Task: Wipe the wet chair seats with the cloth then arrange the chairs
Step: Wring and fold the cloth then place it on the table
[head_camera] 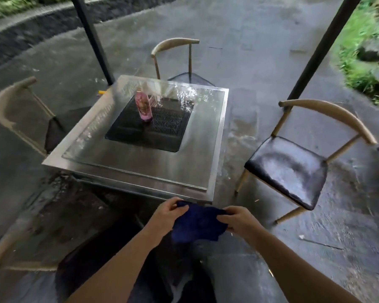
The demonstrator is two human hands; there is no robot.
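My left hand (170,212) and right hand (239,219) pinch the cloth (197,224) by its corners; bunched, I'd only smear the wet chair (287,169).

dark blue cloth (197,224) bunched, black chair seat (287,169) wet
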